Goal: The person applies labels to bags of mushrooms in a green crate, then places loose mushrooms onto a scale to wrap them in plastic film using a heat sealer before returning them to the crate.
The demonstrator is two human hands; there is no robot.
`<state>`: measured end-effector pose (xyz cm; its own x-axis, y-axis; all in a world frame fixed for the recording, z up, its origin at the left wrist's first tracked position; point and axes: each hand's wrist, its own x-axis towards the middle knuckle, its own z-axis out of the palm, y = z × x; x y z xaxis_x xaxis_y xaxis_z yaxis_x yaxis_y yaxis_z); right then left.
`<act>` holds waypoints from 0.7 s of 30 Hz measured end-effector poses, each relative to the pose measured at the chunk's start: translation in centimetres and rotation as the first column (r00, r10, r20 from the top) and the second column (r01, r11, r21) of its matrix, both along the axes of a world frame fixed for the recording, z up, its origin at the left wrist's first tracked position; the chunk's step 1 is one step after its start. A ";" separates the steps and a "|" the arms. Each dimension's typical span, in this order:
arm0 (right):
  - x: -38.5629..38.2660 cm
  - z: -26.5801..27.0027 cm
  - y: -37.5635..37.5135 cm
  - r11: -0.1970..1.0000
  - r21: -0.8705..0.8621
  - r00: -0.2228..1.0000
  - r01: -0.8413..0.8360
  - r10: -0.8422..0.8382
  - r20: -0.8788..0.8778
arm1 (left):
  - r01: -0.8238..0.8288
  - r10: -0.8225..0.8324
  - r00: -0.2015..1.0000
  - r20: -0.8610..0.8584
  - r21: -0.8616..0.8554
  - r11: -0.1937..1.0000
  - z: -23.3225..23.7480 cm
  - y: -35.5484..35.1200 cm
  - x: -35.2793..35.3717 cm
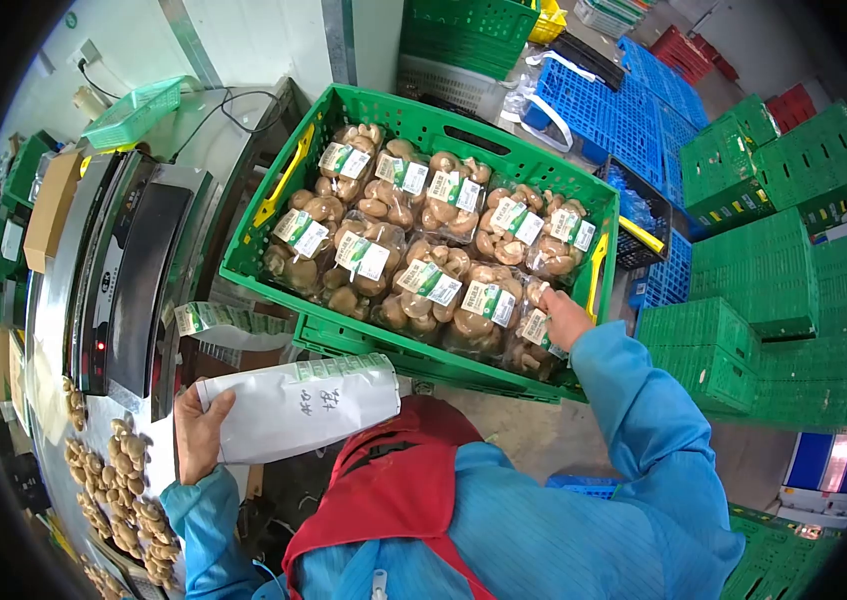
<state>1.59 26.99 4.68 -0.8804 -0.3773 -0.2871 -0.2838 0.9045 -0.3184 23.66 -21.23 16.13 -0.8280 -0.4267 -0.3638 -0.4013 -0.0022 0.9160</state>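
My left hand grips the edge of a white sheet, thumb on top; the sheet bears handwriting and a row of green labels along its far edge. At the near right corner of a green crate, my right hand has its fingers on a clear pack of mushrooms with a white and green label. Its fingertips are partly hidden. Several similar labelled mushroom packs fill the crate in rows. A curled strip of labels hangs from the machine to the left.
A long black and silver machine with a red light stands on the left bench. Loose mushrooms lie on the bench nearby. Stacked green crates stand at right, blue crates behind. Another green crate sits under the filled one.
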 end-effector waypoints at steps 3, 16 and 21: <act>0.3 2.5 -1.5 0.981 0.184 0.997 0.066 -0.057 -0.055 | -0.007 0.007 1.000 -0.015 -0.013 1.000 0.1 0.0 0.2; 1.6 17.1 -25.7 0.363 -0.922 0.444 0.137 0.810 0.384 | 0.241 -0.209 0.970 0.121 -0.525 0.816 7.0 2.0 -0.8; 4.5 18.3 -31.6 0.301 -0.928 0.470 -0.222 0.866 0.168 | 0.105 -0.139 0.989 -0.051 -0.412 0.905 8.1 2.5 -0.1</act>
